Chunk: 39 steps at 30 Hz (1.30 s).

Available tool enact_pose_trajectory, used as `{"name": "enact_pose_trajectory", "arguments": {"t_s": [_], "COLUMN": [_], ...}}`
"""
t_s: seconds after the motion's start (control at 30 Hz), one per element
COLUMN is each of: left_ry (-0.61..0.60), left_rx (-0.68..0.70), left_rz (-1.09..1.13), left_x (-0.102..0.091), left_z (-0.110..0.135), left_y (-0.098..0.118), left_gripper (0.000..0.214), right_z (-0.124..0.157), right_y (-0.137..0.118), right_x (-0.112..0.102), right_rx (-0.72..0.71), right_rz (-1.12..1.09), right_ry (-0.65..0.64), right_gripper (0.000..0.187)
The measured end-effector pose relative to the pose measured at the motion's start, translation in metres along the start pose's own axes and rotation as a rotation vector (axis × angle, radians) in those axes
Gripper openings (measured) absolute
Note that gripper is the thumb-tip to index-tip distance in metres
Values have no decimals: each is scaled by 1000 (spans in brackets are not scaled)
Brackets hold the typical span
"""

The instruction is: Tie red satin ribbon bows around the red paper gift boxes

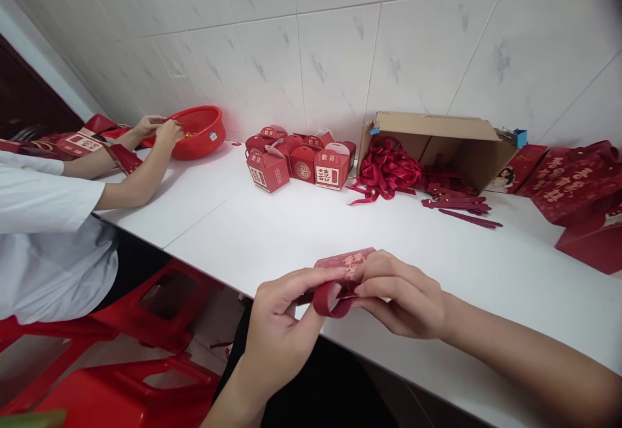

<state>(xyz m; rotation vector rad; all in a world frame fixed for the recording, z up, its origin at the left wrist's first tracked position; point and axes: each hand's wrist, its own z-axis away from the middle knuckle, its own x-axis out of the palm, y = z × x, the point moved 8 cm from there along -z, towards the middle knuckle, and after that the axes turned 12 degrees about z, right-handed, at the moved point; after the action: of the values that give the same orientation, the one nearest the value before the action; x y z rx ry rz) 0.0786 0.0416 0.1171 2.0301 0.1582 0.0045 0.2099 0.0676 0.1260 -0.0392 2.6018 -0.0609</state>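
Near the table's front edge I hold a red gift box (pixel 343 259) with pale printed characters on its face. A dark red strap (pixel 333 302) curls in a loop at its near side. My left hand (pixel 286 331) grips the box and strap from the left, thumb below and fingers along the top. On the other side my right hand (pixel 403 295) pinches the box's top edge beside the strap. My fingers hide most of the box, and where the strap joins it cannot be made out.
A cardboard box (pixel 432 123) lies on its side by the wall, with red ribbons (pixel 389 166) and dark red straps (pixel 461 204) spilling out. Several small red boxes (pixel 330 168) stand left of it. A co-worker's hands (pixel 168 131) reach into a red basin (pixel 199 140). Red bags (pixel 568 182) stand right.
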Motion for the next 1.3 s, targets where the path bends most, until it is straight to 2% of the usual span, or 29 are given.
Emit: {"name": "enact_pose_trajectory", "arguments": {"t_s": [0.17,0.33,0.47,0.57,0.7,0.87,1.0,1.2,1.3], "left_ry": [37,33,-53,-137,-178,-209,-168,-128,-70], "left_rx": [7,78,172,222,155,151,137,119,136], "left_rz": [-47,-143,-184,-127,-14,-9,-46,-68,-66], "left_x": [-2,-1,4,5,3,5,2,1,-1], "left_z": [-1,-2,-2,3,12,19,19,17,19], "left_y": [-1,7,13,13,3,0,-4,-10,-12], "left_gripper": [25,31,36,41,44,55,60,50,47], "right_z": [1,-1,-1,2,4,0,2,2,2], "right_y": [1,2,1,5,12,2,0,-3,-4], "right_x": [1,0,-1,-1,6,6,5,6,6], "right_rx": [16,41,31,73,162,58,40,12,18], "right_rz": [0,0,15,-40,-76,-7,-10,-20,-13], "right_ry": [-12,-23,-2,42,11,-22,-6,-18,-12], "right_gripper": [28,24,23,28,33,17,15,14,13]}}
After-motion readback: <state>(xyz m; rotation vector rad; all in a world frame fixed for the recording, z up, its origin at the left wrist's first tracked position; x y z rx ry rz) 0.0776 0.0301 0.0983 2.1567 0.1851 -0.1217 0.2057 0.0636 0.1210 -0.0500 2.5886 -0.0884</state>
